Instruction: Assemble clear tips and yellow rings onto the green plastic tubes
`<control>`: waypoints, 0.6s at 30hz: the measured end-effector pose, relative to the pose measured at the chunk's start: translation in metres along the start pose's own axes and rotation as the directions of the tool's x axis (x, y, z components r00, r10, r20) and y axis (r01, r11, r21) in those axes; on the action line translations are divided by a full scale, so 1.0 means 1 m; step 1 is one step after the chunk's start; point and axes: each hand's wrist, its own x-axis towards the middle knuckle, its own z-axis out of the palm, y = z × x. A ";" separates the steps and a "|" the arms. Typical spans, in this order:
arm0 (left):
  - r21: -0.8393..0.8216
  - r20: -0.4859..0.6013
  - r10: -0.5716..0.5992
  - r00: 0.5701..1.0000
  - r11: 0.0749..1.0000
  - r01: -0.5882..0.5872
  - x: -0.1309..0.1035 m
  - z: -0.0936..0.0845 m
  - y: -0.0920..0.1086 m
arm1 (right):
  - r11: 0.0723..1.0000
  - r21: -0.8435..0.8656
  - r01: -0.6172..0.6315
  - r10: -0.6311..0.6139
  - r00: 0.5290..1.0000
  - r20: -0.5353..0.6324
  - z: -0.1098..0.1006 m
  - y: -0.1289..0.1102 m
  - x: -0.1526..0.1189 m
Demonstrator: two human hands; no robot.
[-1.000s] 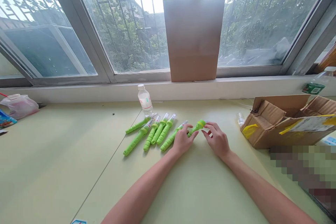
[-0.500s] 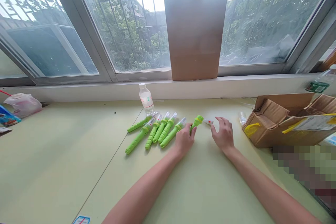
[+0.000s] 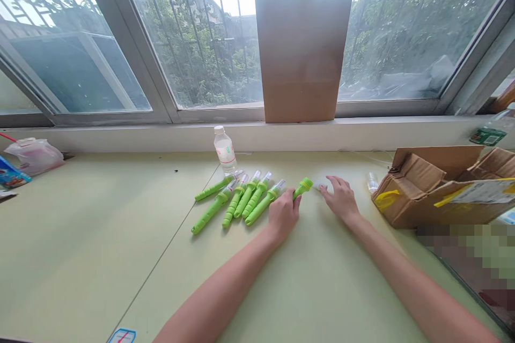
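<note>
My left hand (image 3: 284, 214) is closed round a green stick-like tube (image 3: 303, 187), whose ribbed end points up and to the right with no clear cap on it. My right hand (image 3: 341, 198) reaches a small clear cap (image 3: 320, 186) with a red mark, its fingertips at the cap's right side; whether they grip it is too small to tell. Left of my left hand lie several green tubes (image 3: 210, 214) with clear caps, fanned out on the table. Behind them stands a clear water bottle (image 3: 225, 151) with a white lid.
An open cardboard box (image 3: 414, 206) sits at the right, a small clear piece (image 3: 372, 182) beside it. A flat cardboard sheet (image 3: 303, 59) leans on the window. At the far left are a pink-white bag (image 3: 36, 156) and a blue packet (image 3: 12, 174).
My right hand has moved slightly left and its fingers have come onto the small clear cap. My left hand keeps its hold on the green tube. The view has shifted slightly.
</note>
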 end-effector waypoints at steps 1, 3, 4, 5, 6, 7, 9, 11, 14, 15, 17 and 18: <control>0.001 0.000 0.011 1.000 1.000 -0.011 0.000 0.001 0.000 | 1.000 0.000 0.020 -0.020 1.000 0.001 0.002 -0.002 0.000; 0.010 0.004 0.031 1.000 0.999 -0.031 -0.001 0.002 -0.001 | 0.998 -0.002 0.066 -0.066 0.998 0.020 0.006 -0.005 -0.001; 0.015 0.007 0.040 0.999 0.999 -0.040 -0.001 0.003 -0.001 | 0.996 -0.007 0.087 -0.087 0.995 0.039 0.008 -0.006 -0.002; 0.022 0.012 0.046 0.999 0.999 -0.047 -0.001 0.003 -0.001 | 0.994 -0.015 0.106 -0.105 0.993 0.059 0.009 -0.008 -0.003; 0.028 0.017 0.052 0.999 0.998 -0.052 -0.001 0.004 -0.001 | 0.992 -0.025 0.120 -0.118 0.990 0.074 0.010 -0.009 -0.004; 0.035 0.023 0.058 0.998 0.998 -0.059 -0.001 0.004 0.000 | 0.991 -0.036 0.128 -0.125 0.989 0.080 0.010 -0.010 -0.004; 0.048 0.032 0.072 0.997 0.996 -0.073 -0.001 0.004 0.000 | 0.991 -0.042 0.124 -0.121 0.991 0.055 0.009 -0.010 -0.005; 0.061 0.038 0.082 0.996 0.995 -0.085 -0.001 0.004 0.001 | 0.996 -0.012 0.089 -0.089 0.996 0.003 0.006 -0.010 -0.005; 0.079 0.037 0.087 0.996 0.993 -0.089 -0.001 0.003 0.001 | 0.998 0.060 0.018 -0.016 0.999 -0.034 0.003 -0.009 -0.004; 0.085 0.036 0.087 0.996 0.992 -0.090 -0.001 0.003 0.001 | 0.996 0.089 -0.008 0.011 0.999 -0.036 0.002 -0.009 -0.004; 0.095 0.033 0.090 0.995 0.991 -0.093 -0.001 0.003 0.001 | 0.983 0.160 -0.085 0.091 0.995 -0.032 0.000 -0.010 -0.004; 0.099 0.031 0.094 0.995 0.990 -0.097 -0.001 0.003 0.001 | 0.970 0.204 -0.134 0.141 0.990 -0.021 -0.001 -0.012 -0.004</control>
